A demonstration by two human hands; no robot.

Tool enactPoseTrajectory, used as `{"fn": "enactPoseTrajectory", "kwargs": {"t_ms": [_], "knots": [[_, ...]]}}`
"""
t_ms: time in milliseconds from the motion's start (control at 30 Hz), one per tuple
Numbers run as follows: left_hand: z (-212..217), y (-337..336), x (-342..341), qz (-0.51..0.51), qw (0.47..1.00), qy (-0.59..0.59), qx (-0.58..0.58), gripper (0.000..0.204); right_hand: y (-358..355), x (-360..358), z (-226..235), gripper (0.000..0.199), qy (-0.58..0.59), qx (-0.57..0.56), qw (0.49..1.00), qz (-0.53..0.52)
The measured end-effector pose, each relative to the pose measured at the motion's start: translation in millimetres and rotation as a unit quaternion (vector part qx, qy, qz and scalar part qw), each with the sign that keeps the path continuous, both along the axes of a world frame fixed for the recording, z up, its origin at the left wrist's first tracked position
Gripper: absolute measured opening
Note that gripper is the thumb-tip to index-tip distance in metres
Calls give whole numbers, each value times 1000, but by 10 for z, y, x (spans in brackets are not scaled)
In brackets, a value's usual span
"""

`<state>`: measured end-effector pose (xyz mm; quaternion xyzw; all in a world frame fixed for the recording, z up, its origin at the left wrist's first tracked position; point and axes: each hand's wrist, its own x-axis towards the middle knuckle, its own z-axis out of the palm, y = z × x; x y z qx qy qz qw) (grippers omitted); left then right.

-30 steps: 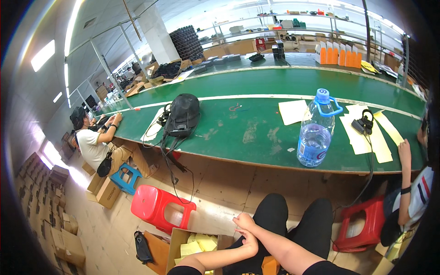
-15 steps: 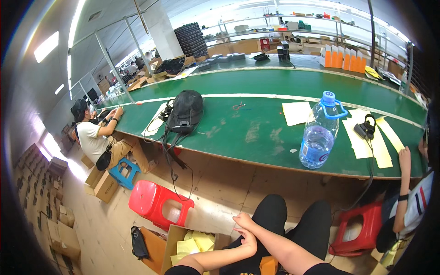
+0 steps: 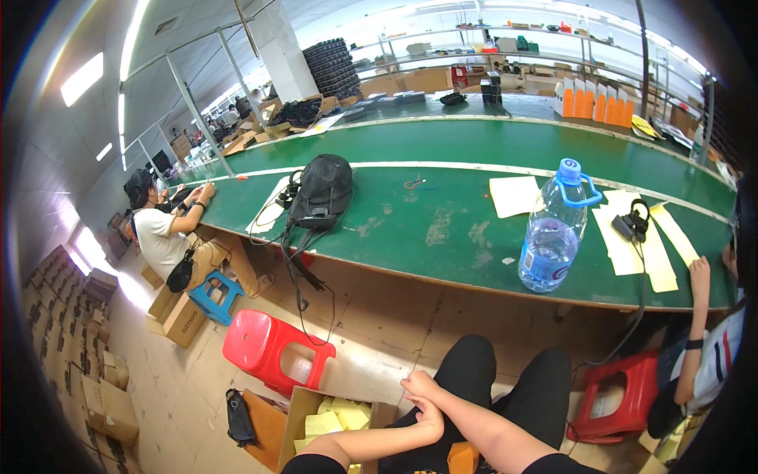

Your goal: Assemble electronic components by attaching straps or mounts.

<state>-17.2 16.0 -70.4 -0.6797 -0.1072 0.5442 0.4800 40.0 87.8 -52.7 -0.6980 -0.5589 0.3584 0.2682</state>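
Note:
My right hand (image 3: 420, 383) rests over my lap with its fingers curled together and nothing visible in them. Just below it lies my left hand (image 3: 428, 412), its fingers stretched up against the right hand and wrist, also without any object in view. The forearms meet at the wrists, above my black-trousered legs (image 3: 466, 367). A cardboard box (image 3: 294, 419) with crumpled yellow paper (image 3: 324, 423) stands beside my left forearm. Partly hidden under my arms is a small orange thing (image 3: 463, 457) whose kind I cannot make out.
A green workbench (image 3: 395, 237) carries a black cap (image 3: 322, 193) with cables, a large water bottle (image 3: 550, 249), yellow sheets (image 3: 513, 196) and a black strapped device (image 3: 632, 225). Red stools (image 3: 257, 347) stand on both sides. One person (image 3: 162, 237) sits left; another's hand (image 3: 699, 272) touches the bench at right.
The whole view has shifted very slightly. My hands stay together over my lap, with no clear movement.

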Motion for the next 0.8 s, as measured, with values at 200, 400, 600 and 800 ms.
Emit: {"fn": "enactPoseTrajectory", "kwargs": {"t_ms": [200,400,600,800], "knots": [[-26,6,-11,13,1000,12,22,42,-3,-25,57,32,34,61,997,-29],[-48,51,-101,-6,999,16,46,43,12,-73,68,31,32,70,997,-30],[-675,109,-201,-25,987,-144,61,35,-14,49,152,33,43,-3,998,-47],[-471,-118,612,-233,926,-251,-161,27,-100,3,16,25,25,64,993,-93]]}}
